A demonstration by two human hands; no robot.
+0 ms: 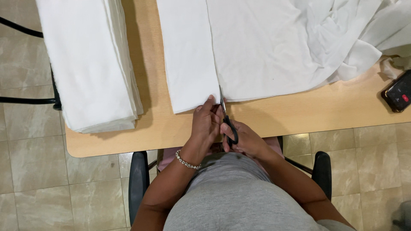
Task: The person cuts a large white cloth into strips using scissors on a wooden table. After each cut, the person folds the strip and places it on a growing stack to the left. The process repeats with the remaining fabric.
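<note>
Keep your left hand (205, 124) flat on the white cloth (239, 47) at the near edge of the surface (299, 113), and let your right hand (245, 139), closed on the black scissors (227, 119), snip slowly along the straight line.

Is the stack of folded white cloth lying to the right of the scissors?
No, the stack of folded white cloth lies left of the scissors.

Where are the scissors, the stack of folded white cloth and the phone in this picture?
scissors (230, 128), head view, on the black handle loops in the right hand.
stack of folded white cloth (87, 64), head view, on its flat top.
phone (400, 90), head view, on its dark screen.
</note>
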